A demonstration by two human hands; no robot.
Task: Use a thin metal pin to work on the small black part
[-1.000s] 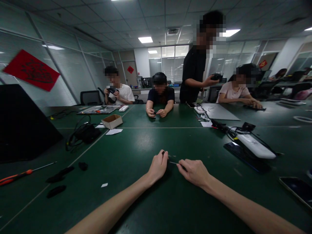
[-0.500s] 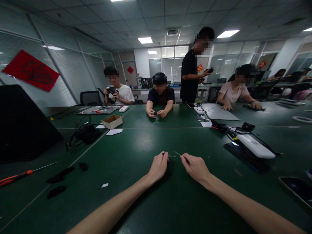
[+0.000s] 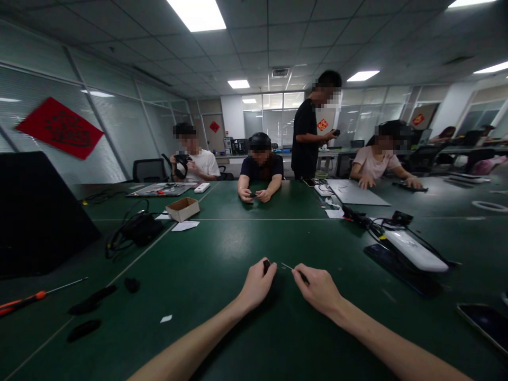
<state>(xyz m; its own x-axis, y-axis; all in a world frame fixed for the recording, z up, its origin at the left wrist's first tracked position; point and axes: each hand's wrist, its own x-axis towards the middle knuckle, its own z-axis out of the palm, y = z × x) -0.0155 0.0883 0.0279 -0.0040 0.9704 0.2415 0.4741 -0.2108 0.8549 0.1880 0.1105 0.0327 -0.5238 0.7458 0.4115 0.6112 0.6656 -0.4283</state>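
Left hand (image 3: pixel 256 286) pinches a small black part (image 3: pixel 266 266); right hand (image 3: pixel 318 289) pinches a thin metal pin (image 3: pixel 286 266), its tip toward that part; both hands are just apart over the green tabletop (image 3: pixel 222 248).

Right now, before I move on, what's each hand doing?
Left hand: closed, pinching a small black object.
Right hand: closed, holding a thin metal pin.

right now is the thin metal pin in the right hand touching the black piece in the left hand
Apart: the pin stops short of the black piece, with green table showing between.
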